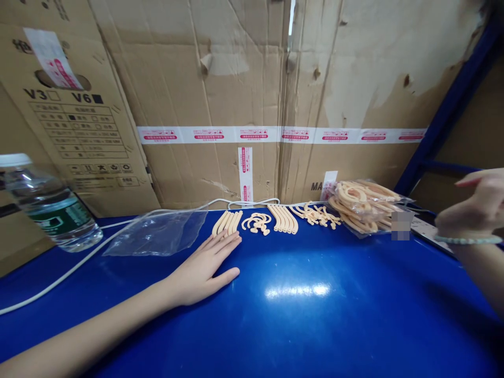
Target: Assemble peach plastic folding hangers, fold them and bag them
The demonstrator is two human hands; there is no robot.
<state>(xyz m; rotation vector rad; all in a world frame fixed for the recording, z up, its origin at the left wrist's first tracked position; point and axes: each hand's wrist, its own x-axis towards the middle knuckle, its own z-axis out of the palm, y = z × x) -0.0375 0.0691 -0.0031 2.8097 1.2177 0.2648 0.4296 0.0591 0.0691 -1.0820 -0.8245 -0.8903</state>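
Observation:
My left hand lies palm down on the blue table, fingers stretched out and thumb apart. Its fingertips touch the near ends of a row of cream-coloured curved strips. Just right of them lies a small pile of thin curved pieces with knobbed ends. A second neat row of curved strips comes after it, then a looser heap of knobbed pieces. At the right edge my right hand, a beaded bracelet at its wrist, is raised above the table. Its fingers are blurred and partly cut off; I see nothing held.
Clear plastic bags of similar cream pieces lie at back right. A flat clear bag, a white cable and a water bottle are on the left. Taped cardboard walls the back; a blue metal post stands right.

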